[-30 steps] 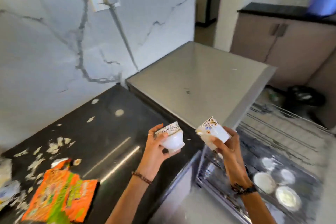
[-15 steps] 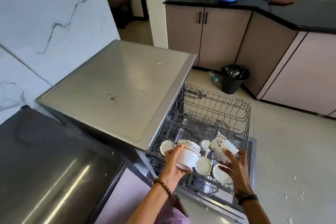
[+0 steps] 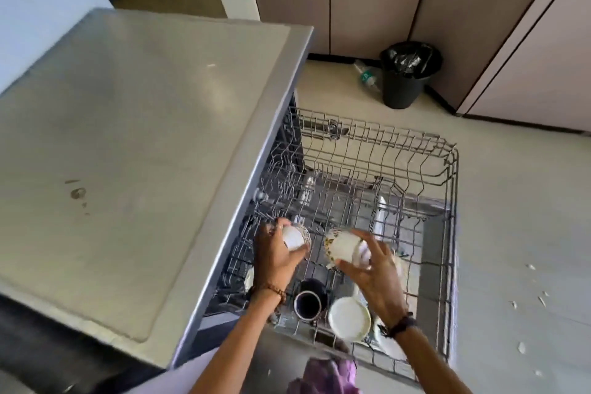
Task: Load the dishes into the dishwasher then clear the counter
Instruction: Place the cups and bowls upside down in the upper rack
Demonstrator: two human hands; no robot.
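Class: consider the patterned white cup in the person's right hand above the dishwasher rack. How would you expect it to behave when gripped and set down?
The cup looks like glazed ceramic, so probably stiff but fragile if knocked against the wire rack. Its glossy surface may be slippery; the right hand wraps fingers around it. Round-bodied, it could roll if laid sideways.

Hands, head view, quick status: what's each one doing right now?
Left hand: grips a white patterned cup over the dishwasher rack.
Right hand: holds a second patterned cup, tipped on its side, over the rack.
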